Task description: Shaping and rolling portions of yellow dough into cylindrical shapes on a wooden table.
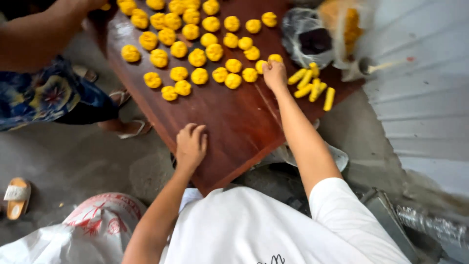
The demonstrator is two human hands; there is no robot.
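Here your right hand (274,73) pinches a soft yellow dough ball (275,58); cup it gently. Your left hand (190,145) rests empty, curled on the wooden board (234,122).

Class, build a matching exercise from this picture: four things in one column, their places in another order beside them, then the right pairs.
1. right hand
2. left hand
3. yellow sticks
4. sandal

A. on the floor, far left
B. flat on bare board, near its edge
C. at the nearest yellow dough balls
D. on the board, right of the balls

Pairs: 1-C, 2-B, 3-D, 4-A
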